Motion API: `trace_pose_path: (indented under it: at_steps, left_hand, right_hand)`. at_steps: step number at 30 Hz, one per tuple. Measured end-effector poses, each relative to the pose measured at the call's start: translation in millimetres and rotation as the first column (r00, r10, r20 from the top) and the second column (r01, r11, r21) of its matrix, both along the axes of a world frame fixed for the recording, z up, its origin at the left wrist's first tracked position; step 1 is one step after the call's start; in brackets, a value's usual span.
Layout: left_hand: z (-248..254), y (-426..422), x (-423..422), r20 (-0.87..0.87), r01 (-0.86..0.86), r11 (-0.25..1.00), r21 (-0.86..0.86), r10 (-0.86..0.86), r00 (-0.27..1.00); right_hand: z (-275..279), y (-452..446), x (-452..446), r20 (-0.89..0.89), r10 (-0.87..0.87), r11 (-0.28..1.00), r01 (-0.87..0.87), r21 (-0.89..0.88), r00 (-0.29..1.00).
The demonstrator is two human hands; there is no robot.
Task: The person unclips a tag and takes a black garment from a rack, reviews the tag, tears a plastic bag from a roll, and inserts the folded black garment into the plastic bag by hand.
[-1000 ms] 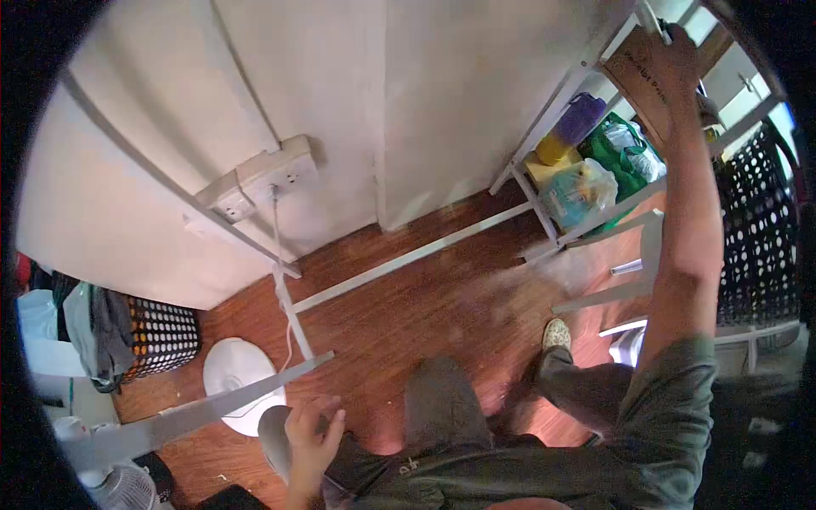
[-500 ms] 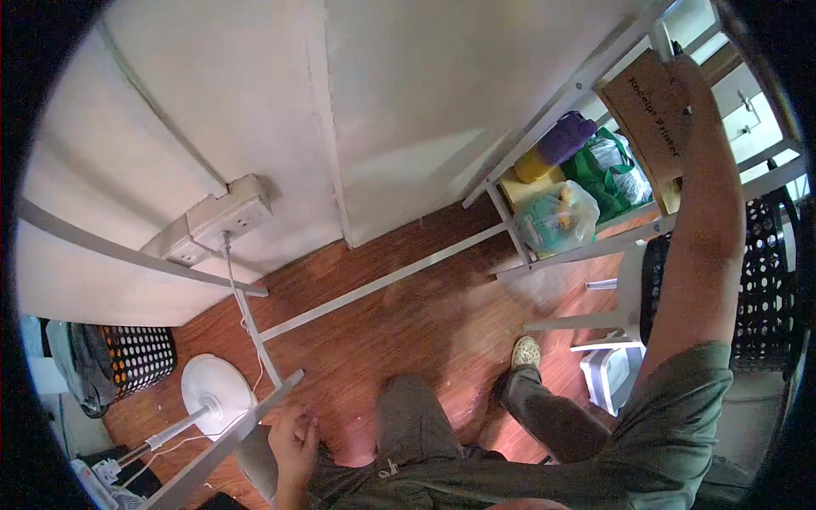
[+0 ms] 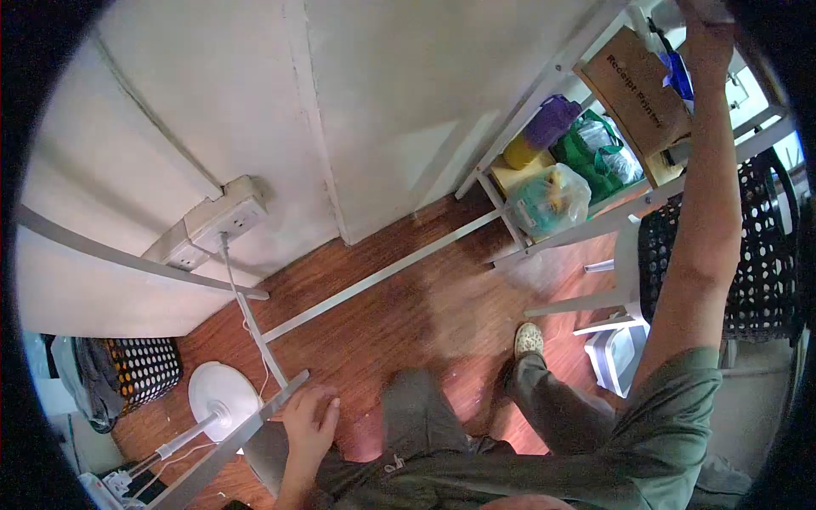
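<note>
The right hand (image 3: 707,32), grip unclear, reaches near the cardboard box (image 3: 633,89).

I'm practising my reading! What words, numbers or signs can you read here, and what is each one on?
"Receipt Printer": on the cardboard box on the shelf.
Any print on the things inside the clear plastic bag: too small and blurred to read.
I can't read any other words, numbers or signs.
</note>
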State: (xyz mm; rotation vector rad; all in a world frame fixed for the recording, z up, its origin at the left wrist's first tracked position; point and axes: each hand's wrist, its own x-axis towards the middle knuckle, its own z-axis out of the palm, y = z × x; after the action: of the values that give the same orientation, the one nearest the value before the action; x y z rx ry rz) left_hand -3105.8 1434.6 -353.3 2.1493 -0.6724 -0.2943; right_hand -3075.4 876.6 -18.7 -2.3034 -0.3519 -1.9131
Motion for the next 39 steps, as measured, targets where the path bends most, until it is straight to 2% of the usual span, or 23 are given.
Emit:
trace_pose_path:
  at_steps: [1,5,7,9,10,11,13,14,15,16,18,20,21,23,24,25,27,29,32,34,35,36,39]
  left_hand:
    - [-1.3,-2.2,0.2,-0.022,0.014,0.999,-0.036,-0.015,1.0]
    - [26.7,-38.7,9.5,0.042,0.097,0.986,-0.137,-0.092,0.995]
    - [37.0,-63.0,15.0,0.036,0.097,0.927,-0.362,-0.089,0.995]
    - [50.4,-86.2,22.2,0.011,0.115,0.89,-0.442,-0.123,0.992]
    - [47.5,-100.4,24.7,-0.066,0.087,0.815,-0.573,-0.152,0.986]
    - [40.9,-117.4,27.2,-0.133,0.049,0.721,-0.692,-0.194,0.972]
    - [36.4,-147.7,26.6,-0.367,-0.156,0.503,-0.85,-0.354,0.86]
    - [17.0,-158.6,25.6,-0.578,-0.29,0.55,-0.783,-0.473,0.665]
    - [2.8,-164.5,25.7,-0.728,-0.392,0.614,-0.685,-0.551,0.408]
    - [12.3,-162.1,25.5,-0.772,-0.347,0.702,-0.622,-0.475,0.422]
    - [3.0,-153.4,20.0,-0.796,-0.414,0.685,-0.599,-0.456,0.398]
    - [-5.1,-146.9,12.5,-0.823,-0.491,0.665,-0.563,-0.392,0.411]
    - [-6.6,-143.7,10.8,-0.824,-0.493,0.665,-0.561,-0.39,0.411]
    - [-8.1,-138.4,7.5,-0.81,-0.535,0.616,-0.579,-0.36,0.462]
    - [-10.9,-130.1,6.1,-0.811,-0.534,0.618,-0.577,-0.355,0.465]
    - [-14.5,-119.9,9.4,-0.846,-0.587,0.609,-0.533,-0.387,0.367]
    - [-14.6,-98.8,16.8,-0.898,-0.716,0.564,-0.412,-0.383,0.216]
    - [-22.0,-74.2,14.7,-0.932,-0.764,0.549,-0.339,-0.308,0.192]
    - [-30.1,-29.6,-4.6,-0.96,-0.746,0.604,-0.28,-0.189,0.207]
    - [-28.6,-7.7,-12.3,-0.973,-0.734,0.644,-0.215,-0.076,0.219]
    - [-22.0,1.7,-20.4,-0.993,-0.783,0.617,-0.081,0.013,0.113]
    - [-15.8,6.3,-20.1,-0.997,-0.817,0.575,0.039,0.08,0.009]
    - [-8.8,13.0,-26.2,-0.999,-0.781,0.625,-0.017,-0.047,-0.015]
  right_hand:
    - [-5.2,3.7,-3.3,0.0,-0.002,1.0,0.002,0.001,1.0]
    - [-42.9,77.1,-32.0,0.218,-0.418,0.908,0.413,0.07,0.882]
    - [-67.2,107.8,-56.5,0.101,-0.387,0.908,0.361,0.211,0.916]
    - [-111.6,178.4,-55.6,0.201,-0.082,0.825,-0.047,0.563,0.976]
    - [-142.4,194.8,-63.3,-0.015,-0.023,0.684,0.027,0.729,1.0]
    - [-181.5,206.5,-65.1,-0.322,0.057,0.513,0.249,0.822,0.945]
    - [-253.5,256.3,-55.8,-0.431,0.336,0.32,0.329,0.888,0.838]
    - [-289.2,281.1,-50.9,-0.47,0.459,0.238,0.405,0.883,0.754]
    - [-278.0,320.8,-45.9,-0.468,0.448,0.32,0.352,0.88,0.762]
    - [-294.3,329.6,-47.3,-0.45,0.432,0.305,0.342,0.889,0.782]
    - [-317.6,333.7,-46.8,-0.43,0.409,0.301,0.325,0.896,0.805]
    - [-324.8,338.1,-51.2,-0.677,0.236,0.462,0.532,0.709,0.697]
    - [-325.1,340.6,-52.6,-0.678,0.239,0.462,0.532,0.709,0.696]
    - [-319.6,340.5,-53.4,-0.773,0.161,0.629,0.54,0.559,0.613]
    - [-296.1,332.6,-64.1,-0.613,0.249,0.604,0.374,0.704,0.75]
    - [-274.2,322.1,-68.7,-0.458,0.287,0.58,0.228,0.782,0.841]
    - [-233.7,301.5,-59.6,-0.226,0.164,0.618,0.079,0.783,0.96]
    - [-201.5,279.0,-24.0,-0.073,0.034,0.715,0.027,0.699,0.997]
    - [-174.2,259.6,73.2,-0.056,-0.25,0.802,0.24,0.547,0.967]
    - [-162.4,250.7,135.0,-0.331,-0.663,0.6,0.741,0.301,0.671]
    - [-161.9,244.6,166.3,-0.386,-0.716,0.526,0.813,0.252,0.583]
    - [-164.4,244.2,192.2,0.151,-0.329,0.76,0.166,0.629,0.932]
    - [-187.9,223.4,189.0,0.043,-0.245,0.848,0.192,0.494,0.969]
